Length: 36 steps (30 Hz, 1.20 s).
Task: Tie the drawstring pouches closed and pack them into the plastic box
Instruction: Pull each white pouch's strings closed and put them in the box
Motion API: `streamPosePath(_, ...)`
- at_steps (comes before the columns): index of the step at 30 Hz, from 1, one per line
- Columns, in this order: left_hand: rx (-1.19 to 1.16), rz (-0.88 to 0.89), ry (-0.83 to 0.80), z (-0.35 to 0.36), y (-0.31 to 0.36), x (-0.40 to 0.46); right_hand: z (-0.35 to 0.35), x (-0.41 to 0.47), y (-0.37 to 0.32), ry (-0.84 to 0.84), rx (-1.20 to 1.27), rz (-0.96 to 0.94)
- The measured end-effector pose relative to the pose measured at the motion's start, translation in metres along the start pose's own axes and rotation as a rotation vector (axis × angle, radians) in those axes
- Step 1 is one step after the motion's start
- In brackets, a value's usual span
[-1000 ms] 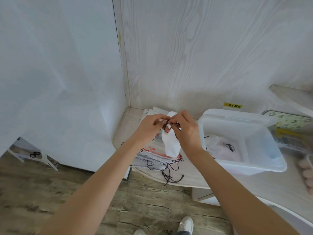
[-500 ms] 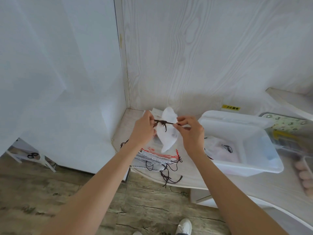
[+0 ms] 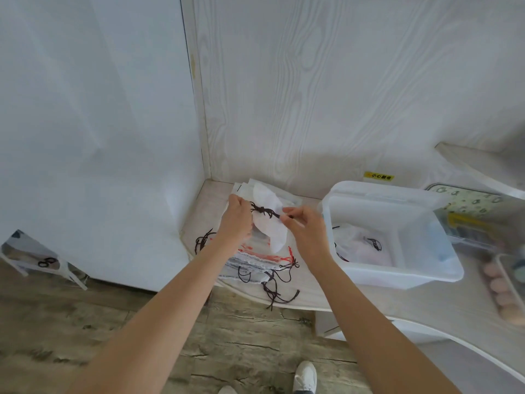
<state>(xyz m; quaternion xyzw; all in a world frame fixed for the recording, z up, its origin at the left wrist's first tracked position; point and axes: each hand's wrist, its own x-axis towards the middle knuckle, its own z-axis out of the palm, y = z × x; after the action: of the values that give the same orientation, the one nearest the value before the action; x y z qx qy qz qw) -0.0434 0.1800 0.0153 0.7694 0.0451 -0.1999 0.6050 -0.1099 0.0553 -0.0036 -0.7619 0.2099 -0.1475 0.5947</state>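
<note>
A white drawstring pouch (image 3: 270,231) hangs in the air between my hands, its neck cinched by a dark cord (image 3: 262,211). My left hand (image 3: 237,220) pinches the cord's left end and my right hand (image 3: 302,226) pinches its right end, so the cord runs taut across the pouch. Under the hands lies a pile of loose pouches (image 3: 255,263) with red and dark strings trailing toward the counter edge. The clear plastic box (image 3: 397,274) stands to the right with a tied pouch (image 3: 359,245) inside.
The pale counter (image 3: 426,305) sits in a wall corner, and its curved front edge drops to a wooden floor. A patterned container (image 3: 468,199) and a tray of pinkish round things (image 3: 500,291) crowd the far right. A yellow label (image 3: 379,176) is stuck to the wall.
My hands have moved apart, pulling the cord ends sideways. The pouch neck has gathered tight under the cord, and the pouch top now flares above it.
</note>
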Motion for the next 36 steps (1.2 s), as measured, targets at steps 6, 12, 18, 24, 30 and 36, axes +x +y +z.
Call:
streamPosePath(6, 0.001, 0.006, 0.066, 0.018, 0.012, -0.011, 0.011, -0.003, -0.003, -0.152, 0.102, 0.095)
streamPosePath(12, -0.039, 0.135, 0.175, 0.009, 0.034, -0.005, -0.006, 0.007, -0.006, -0.108, 0.291, 0.176)
streamPosePath(18, -0.234, 0.144, 0.064, 0.017, 0.068, -0.013, -0.032, 0.013, -0.003, -0.121, 0.451, 0.458)
streamPosePath(24, -0.461, 0.008, -0.064, 0.054, 0.092, -0.024, -0.069, 0.016, -0.004, -0.164, 0.791, 0.610)
streamPosePath(30, -0.315, -0.036, -0.017, 0.104, 0.083, -0.011, -0.143, 0.031, 0.019, 0.203, 0.395, 0.426)
streamPosePath(36, 0.262, 0.184, 0.032, 0.181, 0.057, -0.007, -0.215, 0.048, 0.053, 0.172, -0.322, 0.323)
